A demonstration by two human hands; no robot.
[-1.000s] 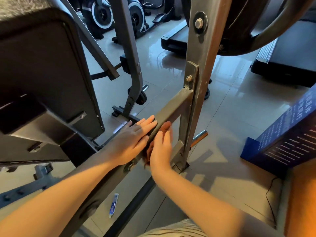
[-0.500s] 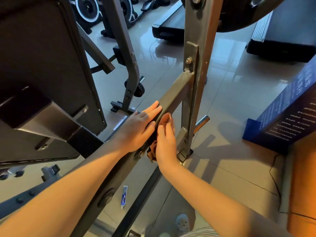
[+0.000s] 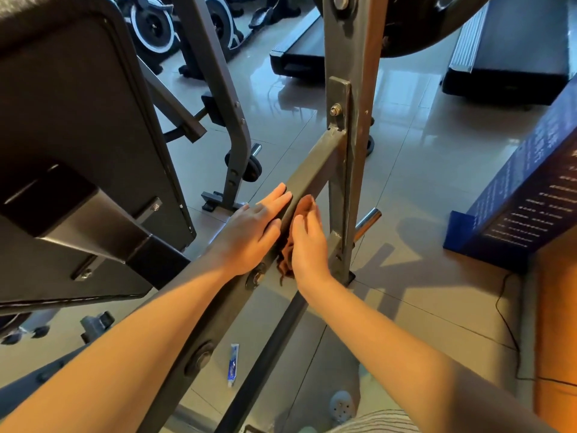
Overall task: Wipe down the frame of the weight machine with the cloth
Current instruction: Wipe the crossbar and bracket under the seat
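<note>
A grey steel crossbar of the weight machine frame slants up to a bolted upright post. My left hand lies flat on the bar's left face with straight fingers. My right hand presses an orange-brown cloth against the bar's right face, fingers straight along it. Cloth edges show past my fingertips and hang below my palm. Most of the cloth is hidden under the hand.
A black padded bench back fills the left. A weight plate hangs on the post above. A chrome peg sticks out low on the post. A small tube lies on the tiled floor. Blue board at right.
Both hands have slid a little further up the crossbar toward the upright post, the cloth moving with my right hand. The camera has tilted slightly.
</note>
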